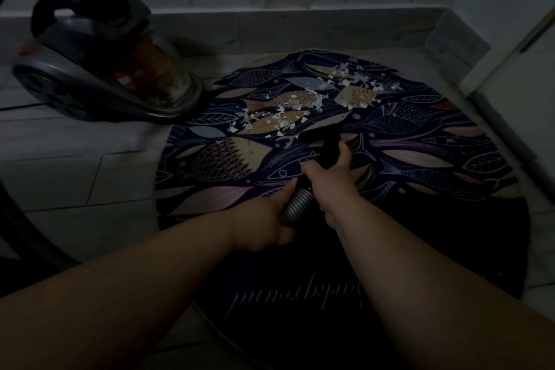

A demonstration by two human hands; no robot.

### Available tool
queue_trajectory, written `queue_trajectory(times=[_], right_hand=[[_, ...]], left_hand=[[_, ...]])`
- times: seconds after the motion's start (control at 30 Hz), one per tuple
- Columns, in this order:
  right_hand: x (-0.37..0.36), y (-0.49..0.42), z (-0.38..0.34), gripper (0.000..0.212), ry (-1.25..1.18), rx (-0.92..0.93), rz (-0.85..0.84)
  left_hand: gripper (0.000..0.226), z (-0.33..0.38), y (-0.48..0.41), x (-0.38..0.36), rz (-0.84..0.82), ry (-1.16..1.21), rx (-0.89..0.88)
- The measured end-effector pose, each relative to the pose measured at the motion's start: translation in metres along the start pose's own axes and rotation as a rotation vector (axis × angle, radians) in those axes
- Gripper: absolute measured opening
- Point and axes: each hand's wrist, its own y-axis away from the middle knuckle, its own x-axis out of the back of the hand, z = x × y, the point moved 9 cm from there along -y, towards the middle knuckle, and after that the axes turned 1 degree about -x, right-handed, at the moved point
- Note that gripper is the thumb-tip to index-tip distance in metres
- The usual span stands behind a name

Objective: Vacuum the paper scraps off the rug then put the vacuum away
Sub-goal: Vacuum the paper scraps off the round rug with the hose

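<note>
Your left hand [264, 219] grips ribbed hose [295, 204], right hand [327, 177] grips nozzle [322, 137]. Paper scraps [300, 105] lie just beyond, far side of rug [420, 159]. Hold nozzle flat; sweep slowly left to right.

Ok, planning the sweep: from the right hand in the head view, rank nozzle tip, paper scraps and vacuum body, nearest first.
1. Nozzle tip, just ahead of the right hand.
2. Paper scraps, farther up the rug.
3. Vacuum body, far left, off it.

Glossy grey plastic vacuum [90, 75], ribbed metallic-looking hose [295, 203], matt printed cloth rug [420, 141], white paper scraps [300, 105].
</note>
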Motion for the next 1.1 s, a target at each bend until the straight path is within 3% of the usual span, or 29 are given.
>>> queue_trajectory(times=[0.37, 0.77, 1.1], right_hand=[[-0.012, 0.009, -0.004, 0.082, 0.055, 0.048, -0.059], [-0.006, 0.011, -0.010, 0.081, 0.040, -0.003, -0.082], [-0.003, 0.011, -0.007, 0.080, 0.064, -0.007, -0.093]], left_hand=[[0.099, -0.004, 0.016, 0.003, -0.018, 0.084, -0.040], [0.101, 0.002, 0.015, 0.020, 0.045, -0.178, -0.051], [0.101, 0.001, 0.014, 0.017, 0.059, -0.156, -0.054]])
